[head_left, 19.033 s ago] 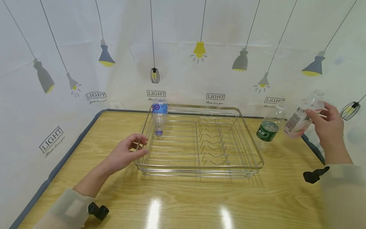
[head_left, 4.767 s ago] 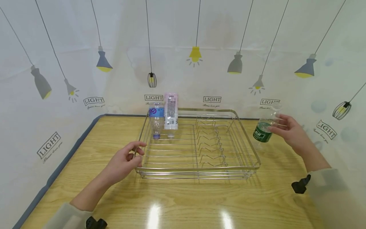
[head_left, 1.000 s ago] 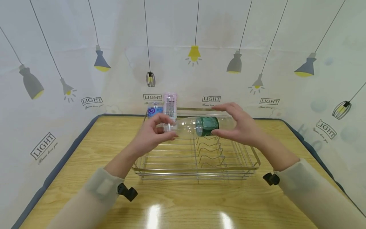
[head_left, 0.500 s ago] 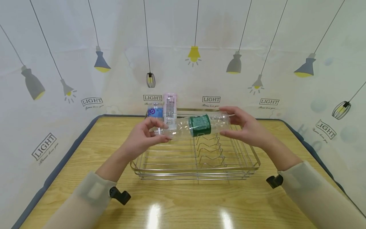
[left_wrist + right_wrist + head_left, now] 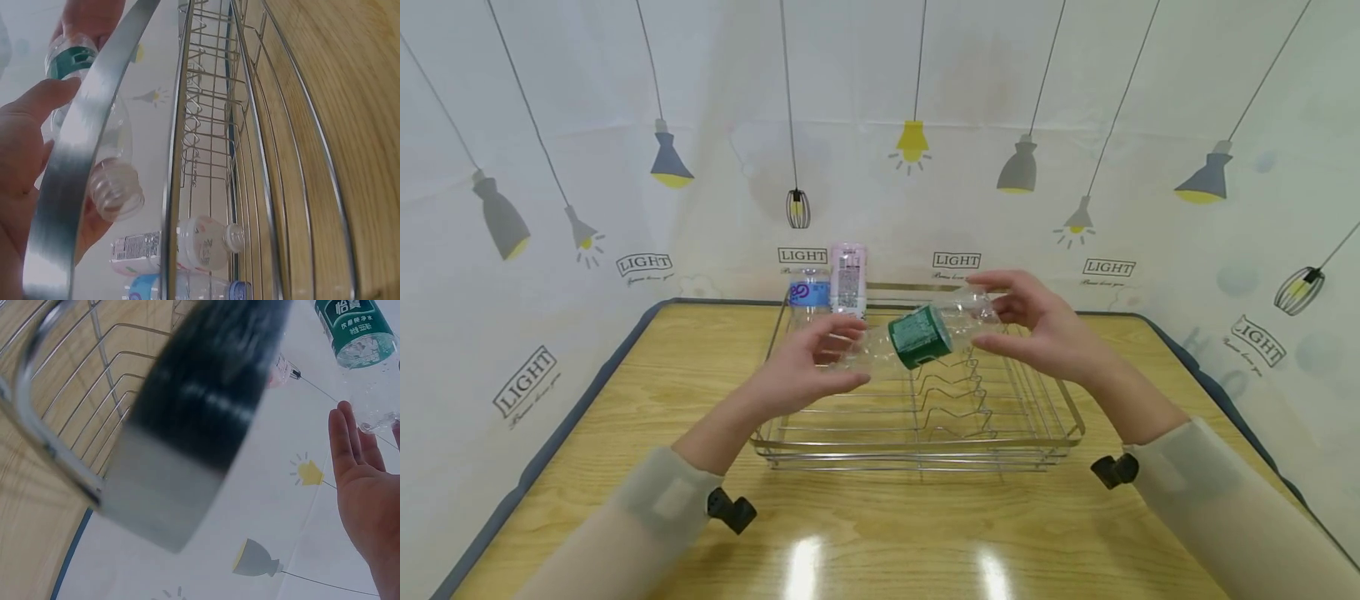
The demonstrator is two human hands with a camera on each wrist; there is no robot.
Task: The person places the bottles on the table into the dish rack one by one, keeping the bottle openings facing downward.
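A clear plastic bottle with a green label is held slantwise above a wire dish rack, its base higher, at the right. My left hand grips its neck end; in the left wrist view the open mouth of the bottle shows no cap. At the base, my right hand holds it between thumb and fingers; the right wrist view shows the fingertips at the base. Upside down in the rack's back left corner stand a blue-labelled bottle and a pink-and-white bottle, side by side.
The rack rests on a wooden table; wavy wire dividers fill its right half. Behind the table hangs a white cloth printed with lamps. Rack rails cross close in front of both wrist cameras.
Earlier, the pink-and-white bottle went from my right hand into the rack. The green-labelled bottle then came from the table at right over the rack. Lately its neck end has tipped down.
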